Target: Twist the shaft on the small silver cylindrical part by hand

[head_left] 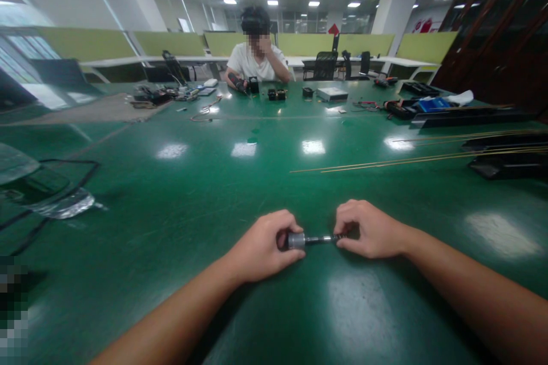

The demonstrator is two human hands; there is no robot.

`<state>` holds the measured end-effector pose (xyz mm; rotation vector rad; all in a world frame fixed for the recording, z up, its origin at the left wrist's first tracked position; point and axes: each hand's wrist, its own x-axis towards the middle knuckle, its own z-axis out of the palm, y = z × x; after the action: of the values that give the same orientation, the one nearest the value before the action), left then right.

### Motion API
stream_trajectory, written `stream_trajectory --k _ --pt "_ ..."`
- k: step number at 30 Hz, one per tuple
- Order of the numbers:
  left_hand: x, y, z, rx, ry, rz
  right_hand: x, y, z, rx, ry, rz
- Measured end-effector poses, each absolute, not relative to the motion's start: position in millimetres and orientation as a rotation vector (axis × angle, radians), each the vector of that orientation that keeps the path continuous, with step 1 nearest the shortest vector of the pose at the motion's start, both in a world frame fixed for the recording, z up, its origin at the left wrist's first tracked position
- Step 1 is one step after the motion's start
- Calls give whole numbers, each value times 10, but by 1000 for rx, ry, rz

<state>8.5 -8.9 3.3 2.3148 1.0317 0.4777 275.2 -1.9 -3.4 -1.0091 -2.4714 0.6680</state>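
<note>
Low over the green table point(222, 194), both hands hold one part between them, lying sideways. My left hand point(269, 245) is closed round its short grey metal cylinder point(297, 240), thumb below and fingers above. A thin shiny shaft point(319, 239) runs from the cylinder to the right. Around the shaft's far end sits a small dark coil that looks like a spring point(339, 236). My right hand point(368, 231) pinches it between thumb and fingertips. Whether the part touches the tabletop, I cannot tell.
Thin brass-coloured rods point(385, 163) and black channel pieces point(509, 162) lie to the right. At left are a clear plastic bottle point(64, 199) and a black cable point(92, 168). Across the table sits a person point(257, 63) near small black devices point(276, 94) and a silver box point(332, 94).
</note>
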Motion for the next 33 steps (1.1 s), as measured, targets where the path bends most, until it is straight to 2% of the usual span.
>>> stream_trajectory --k 9,20,33 --pt "109 -90 12 2293 1135 522 2565 -30 -94 -1121 -2384 529" --pt "107 -101 32 2290 1030 549 2282 -140 -223 -955 -2350 579" --pt "109 -97 4 2318 1054 492 2317 -169 -231 -976 -2293 573"
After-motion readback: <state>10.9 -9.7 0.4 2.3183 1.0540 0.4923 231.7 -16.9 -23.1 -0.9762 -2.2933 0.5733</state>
